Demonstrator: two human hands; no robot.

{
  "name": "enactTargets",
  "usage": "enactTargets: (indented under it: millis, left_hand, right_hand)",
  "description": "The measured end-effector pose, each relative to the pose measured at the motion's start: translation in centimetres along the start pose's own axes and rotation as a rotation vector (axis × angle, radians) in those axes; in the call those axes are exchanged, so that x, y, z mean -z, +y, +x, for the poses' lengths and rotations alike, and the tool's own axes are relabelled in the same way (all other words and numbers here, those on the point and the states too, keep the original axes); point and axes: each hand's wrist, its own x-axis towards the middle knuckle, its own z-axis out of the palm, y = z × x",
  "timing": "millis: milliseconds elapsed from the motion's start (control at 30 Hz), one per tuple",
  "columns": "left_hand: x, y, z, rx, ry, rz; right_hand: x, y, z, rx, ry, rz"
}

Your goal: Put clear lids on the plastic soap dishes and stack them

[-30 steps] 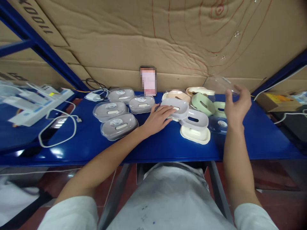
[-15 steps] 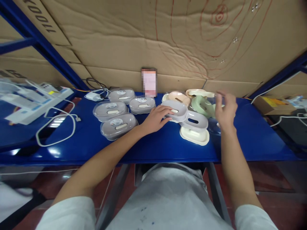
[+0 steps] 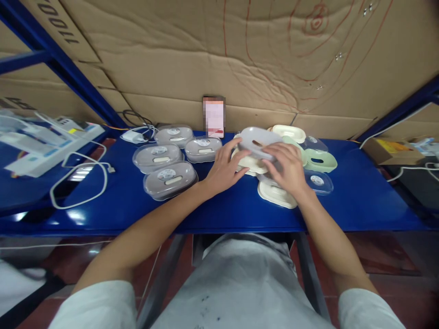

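Observation:
On a blue table [image 3: 219, 210] lies a pile of soap dishes. My left hand [image 3: 224, 167] and my right hand [image 3: 287, 168] both grip a grey soap dish [image 3: 257, 139], tilted and raised a little above the pile. Under it lies a cream dish [image 3: 247, 162], and another cream dish [image 3: 274, 194] sits below my right wrist. Green dishes [image 3: 318, 160] and a further cream one [image 3: 289, 132] lie behind, to the right. Two clear lids [image 3: 318, 181] rest right of my right hand. Several lidded grey dishes [image 3: 169, 179] stand at the left.
A white cable [image 3: 78, 183] loops on the table at the left, beside a power strip [image 3: 51, 146] and a charger [image 3: 132, 136]. A small card [image 3: 213, 116] leans on the cardboard wall [image 3: 240, 55] behind. Blue shelf posts [image 3: 58, 64] frame both sides.
My right hand came down from the upper right, let go of a clear lid and moved left onto the grey dish. Both hands have raised and tilted that dish.

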Motion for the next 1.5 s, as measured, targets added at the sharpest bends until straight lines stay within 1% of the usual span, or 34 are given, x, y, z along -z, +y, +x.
enactTargets:
  millis: [33, 67, 133, 200, 267, 333, 400, 467, 533, 633, 700, 767, 833, 900, 967, 1033, 1167, 1233, 1333, 1433, 1500]
  left_hand:
    - [0.1, 0.1, 0.0, -0.003, 0.002, 0.035]
    - [0.2, 0.3, 0.0, -0.003, -0.022, 0.064]
    - [0.3, 0.4, 0.0, -0.002, -0.114, 0.095]
    - [0.2, 0.3, 0.0, -0.007, -0.198, 0.093]
    - [0.0, 0.1, 0.0, -0.002, -0.228, 0.08]
    - [-0.2, -0.1, -0.1, 0.008, -0.225, 0.069]
    - [-0.4, -0.2, -0.1, 0.02, -0.215, 0.039]
    - [-0.3, 0.0, 0.0, 0.035, -0.21, -0.01]
    - [0.2, 0.1, 0.3, 0.048, -0.236, -0.025]
    - [1.6, -0.1, 0.8, 0.09, -0.292, 0.085]
    - [2.8, -0.6, 1.1, 0.186, -0.282, 0.175]
    - [3.8, -1.4, 1.1, 0.318, -0.273, 0.249]
    - [4.5, -2.1, 1.0, 0.436, -0.328, 0.304]
    - [4.9, -2.5, 0.9, 0.493, -0.4, 0.332]
    - [5.2, -2.6, 1.0, 0.497, -0.43, 0.333]
    - [5.5, -2.5, 1.2, 0.479, -0.421, 0.321]
    - [5.8, -2.3, 1.6, 0.465, -0.423, 0.268]
    - [5.7, -2.3, 1.4, 0.471, -0.467, 0.243]
    - [5.4, -2.5, 1.0, 0.473, -0.519, 0.235]
    - [5.4, -3.0, 0.7, 0.466, -0.504, 0.244]
    - [5.6, -3.4, 0.9, 0.473, -0.495, 0.219]
  right_hand:
    - [0.5, 0.7, 0.1, -0.051, 0.052, -0.022]
    - [1.0, 1.6, 0.1, -0.11, 0.099, -0.05]
    - [1.6, 3.9, -0.1, -0.217, 0.165, -0.101]
    - [1.9, 6.4, -0.6, -0.273, 0.176, -0.112]
    - [1.8, 8.6, -1.1, -0.301, 0.158, -0.101]
    - [1.6, 9.9, -1.5, -0.331, 0.137, -0.098]
    - [1.3, 10.2, -1.7, -0.357, 0.134, -0.105]
    - [1.2, 9.9, -1.8, -0.363, 0.138, -0.105]
    - [1.0, 9.1, -1.7, -0.352, 0.128, -0.095]
    - [0.7, 7.5, -1.5, -0.316, 0.098, -0.086]
    - [0.5, 6.4, -1.3, -0.28, 0.082, -0.084]
    - [0.2, 5.3, -1.1, -0.235, 0.063, -0.075]
    - [0.1, 4.0, -0.9, -0.184, 0.028, -0.066]
    - [0.1, 2.8, -0.8, -0.127, -0.02, -0.064]
    - [0.0, 1.7, -0.7, -0.07, -0.073, -0.059]
    - [-0.1, 0.8, -0.7, -0.027, -0.119, -0.043]
    - [-0.8, -0.1, -0.8, 0.033, -0.2, -0.021]
    - [-1.2, 0.1, -0.9, 0.059, -0.237, -0.015]
    - [-1.5, 0.9, -0.9, 0.083, -0.259, -0.008]
    - [-1.1, 1.8, -0.5, 0.092, -0.241, -0.015]
    - [-0.7, 1.9, -0.2, 0.087, -0.211, -0.033]
